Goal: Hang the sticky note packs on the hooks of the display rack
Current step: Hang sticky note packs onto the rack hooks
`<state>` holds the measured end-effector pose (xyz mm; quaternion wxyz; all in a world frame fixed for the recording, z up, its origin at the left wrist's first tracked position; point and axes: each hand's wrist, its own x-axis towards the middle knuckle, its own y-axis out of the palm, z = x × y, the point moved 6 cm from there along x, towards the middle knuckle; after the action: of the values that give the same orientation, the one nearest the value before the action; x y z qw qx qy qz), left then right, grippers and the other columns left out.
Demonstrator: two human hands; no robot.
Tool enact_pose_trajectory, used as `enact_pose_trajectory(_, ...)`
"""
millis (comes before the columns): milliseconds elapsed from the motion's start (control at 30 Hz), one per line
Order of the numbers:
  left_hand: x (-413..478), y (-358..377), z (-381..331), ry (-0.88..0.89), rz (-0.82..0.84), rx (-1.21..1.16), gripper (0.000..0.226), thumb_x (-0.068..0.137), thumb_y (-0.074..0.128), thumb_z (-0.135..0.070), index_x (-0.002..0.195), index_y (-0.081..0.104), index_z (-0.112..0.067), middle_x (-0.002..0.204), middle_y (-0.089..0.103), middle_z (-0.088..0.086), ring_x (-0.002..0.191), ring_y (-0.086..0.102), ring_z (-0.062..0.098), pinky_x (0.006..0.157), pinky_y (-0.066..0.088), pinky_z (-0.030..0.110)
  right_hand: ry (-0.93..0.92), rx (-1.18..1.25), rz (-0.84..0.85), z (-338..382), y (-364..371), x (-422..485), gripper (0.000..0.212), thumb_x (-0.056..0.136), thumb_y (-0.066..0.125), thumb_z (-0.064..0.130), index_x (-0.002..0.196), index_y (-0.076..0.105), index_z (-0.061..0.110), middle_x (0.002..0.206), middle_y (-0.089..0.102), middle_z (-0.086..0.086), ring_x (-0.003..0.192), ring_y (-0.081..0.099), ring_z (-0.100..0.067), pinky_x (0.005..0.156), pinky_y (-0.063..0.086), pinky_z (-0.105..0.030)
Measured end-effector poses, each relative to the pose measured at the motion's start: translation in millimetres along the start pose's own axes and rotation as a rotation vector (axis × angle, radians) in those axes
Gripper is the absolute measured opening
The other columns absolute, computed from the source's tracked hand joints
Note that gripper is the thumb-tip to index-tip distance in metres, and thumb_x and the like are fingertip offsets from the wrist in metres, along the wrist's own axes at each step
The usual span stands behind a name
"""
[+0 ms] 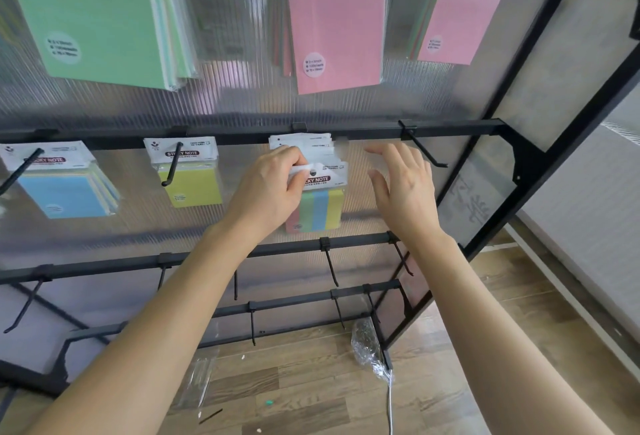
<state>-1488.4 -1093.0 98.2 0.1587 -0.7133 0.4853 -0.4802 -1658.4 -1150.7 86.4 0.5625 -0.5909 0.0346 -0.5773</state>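
Below the pinch of the left hand (266, 188), a pastel-striped, plastic-bagged sticky note pack (322, 207) is being hooked; the right hand (405, 188) is spread empty; full seating is probably needed next.

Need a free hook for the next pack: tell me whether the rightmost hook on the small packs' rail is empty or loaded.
Empty. The rightmost hook juts out bare from the rail, nothing hanging on it.

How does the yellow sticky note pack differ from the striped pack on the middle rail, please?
The yellow pack is one plain colour; the striped pack shows pink, green, blue and yellow bands. The yellow pack hangs untouched on its hook; the striped pack's header is pinched by the left hand, with the right hand open beside it. Both carry white STICKY NOTE headers and sit under the same rail.
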Motion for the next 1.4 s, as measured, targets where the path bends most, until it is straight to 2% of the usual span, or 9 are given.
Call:
enact_pose_trajectory(233, 0, 6, 6, -0.048, 0.024, 0.046, 0.009, 0.090, 0.054, -0.009, 0.081, 0.055, -0.007, 0.081, 0.056, 0.003, 0.075, 0.050, 0.020, 0.065, 0.036, 0.031, -0.006, 0.006, 0.018, -1, 1, -4, 0.031, 0.085, 0.055, 0.001, 0.115, 0.058, 0.008, 0.114, 0.060, -0.009, 0.108, 0.050, -0.030, 0.084, 0.028, -0.029)
enact_pose_trajectory(367, 3, 9, 12, -0.089, -0.052, 0.117, 0.013, 0.089, 0.056, -0.011, 0.078, 0.050, -0.010, 0.080, 0.052, 0.001, 0.074, 0.046, 0.016, 0.064, 0.028, 0.024, 0.001, 0.018, 0.024, 0, 1, -8, 0.031, 0.086, 0.054, 0.000, 0.116, 0.058, 0.009, 0.114, 0.059, -0.009, 0.107, 0.049, -0.029, 0.086, 0.031, -0.032)
enact_pose_trajectory(467, 6, 7, 14, -0.079, -0.139, 0.143, 0.015, 0.085, 0.062, -0.009, 0.076, 0.049, -0.008, 0.079, 0.052, 0.005, 0.074, 0.049, 0.023, 0.065, 0.030, 0.029, -0.024, 0.020, 0.012, 1, 1, -11, 0.031, 0.084, 0.053, 0.001, 0.114, 0.059, 0.009, 0.110, 0.060, -0.008, 0.103, 0.048, -0.025, 0.082, 0.028, -0.028)
enact_pose_trajectory(667, -12, -1, 24, -0.138, -0.239, 0.287, 0.032, 0.080, 0.069, -0.016, 0.106, 0.054, -0.005, 0.104, 0.055, 0.012, 0.095, 0.050, 0.030, 0.079, 0.038, 0.040, -0.046, 0.035, 0.033, 10, 5, -23, 0.034, 0.081, 0.050, 0.004, 0.114, 0.058, 0.008, 0.111, 0.059, -0.008, 0.104, 0.051, -0.028, 0.083, 0.030, -0.028)
enact_pose_trajectory(800, -42, -7, 38, -0.181, -0.201, 0.286, 0.044, 0.083, 0.064, -0.012, 0.123, 0.048, -0.004, 0.120, 0.052, 0.014, 0.109, 0.048, 0.032, 0.089, 0.038, 0.042, -0.073, 0.044, 0.071, 22, 15, -38, 0.044, 0.081, 0.052, 0.006, 0.125, 0.052, 0.010, 0.127, 0.053, -0.012, 0.115, 0.047, -0.030, 0.089, 0.038, -0.039)
enact_pose_trajectory(1033, -90, -22, 62, -0.205, -0.066, 0.307, 0.046, 0.083, 0.062, -0.011, 0.126, 0.047, -0.002, 0.120, 0.052, 0.015, 0.110, 0.050, 0.033, 0.088, 0.041, 0.042, -0.111, 0.086, 0.073, 57, 27, -64, 0.047, 0.083, 0.038, 0.016, 0.129, 0.040, 0.016, 0.139, 0.042, -0.018, 0.124, 0.042, -0.034, 0.097, 0.037, -0.045)
enact_pose_trajectory(1133, -111, -40, 71, -0.215, -0.052, 0.312, 0.046, 0.085, 0.061, -0.012, 0.127, 0.047, -0.004, 0.123, 0.051, 0.014, 0.111, 0.050, 0.033, 0.088, 0.041, 0.042, -0.107, 0.078, 0.076, 78, 35, -77, 0.049, 0.083, 0.043, 0.010, 0.132, 0.038, 0.016, 0.143, 0.037, -0.019, 0.129, 0.037, -0.034, 0.101, 0.033, -0.045)
enact_pose_trajectory(1233, -140, -66, 83, -0.229, -0.044, 0.322, 0.046, 0.085, 0.061, -0.013, 0.127, 0.047, -0.004, 0.125, 0.051, 0.013, 0.109, 0.051, 0.032, 0.087, 0.041, 0.042, -0.109, 0.086, 0.109, 108, 50, -90, 0.059, 0.078, 0.049, 0.004, 0.135, 0.037, 0.015, 0.145, 0.035, -0.020, 0.129, 0.037, -0.035, 0.102, 0.033, -0.047)
enact_pose_trajectory(1400, -213, -135, 120, -0.348, -0.031, 0.365, 0.045, 0.086, 0.061, -0.014, 0.128, 0.048, -0.004, 0.127, 0.050, 0.013, 0.113, 0.049, 0.034, 0.090, 0.041, 0.044, -0.150, 0.126, 0.262, 195, 79, -116, 0.060, 0.082, 0.052, 0.013, 0.139, 0.036, 0.011, 0.145, 0.035, -0.021, 0.133, 0.032, -0.037, 0.107, 0.027, -0.047)
